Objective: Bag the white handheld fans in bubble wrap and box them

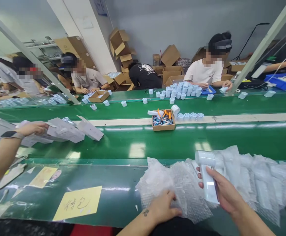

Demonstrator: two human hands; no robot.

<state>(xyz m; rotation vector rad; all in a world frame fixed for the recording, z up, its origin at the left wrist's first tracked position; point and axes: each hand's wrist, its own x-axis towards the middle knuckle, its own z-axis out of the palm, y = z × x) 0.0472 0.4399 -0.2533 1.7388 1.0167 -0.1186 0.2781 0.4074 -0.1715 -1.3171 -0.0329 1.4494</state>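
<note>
Handle of a glossy white device [208, 182] is held in the right hand [221, 188], thumb laid over one side and fingertips wrapped round the other, the hand closed on it and the round head left uncovered above. Just beside it, bubble wrap [157, 180] is covered by the left hand [161, 206], half open with fingers loosely bent; whether any film is pinched cannot be told. More wrapped devices [263, 183] are lined up on the right hand's outer side, and a yellow paper [77, 203] is seen well out to the left hand's left, flat on the bench [118, 186].

Light to moderate weight is to be expected, and a stiff shell; that smooth surface could be slippery and easily scuffed. It is best gripped round the flat handle, since the bulky head may tip it if the low end is taken. The wrap, by contrast, looks soft and nearly weightless, easily crumpled; it is better taken by an edge.
</note>
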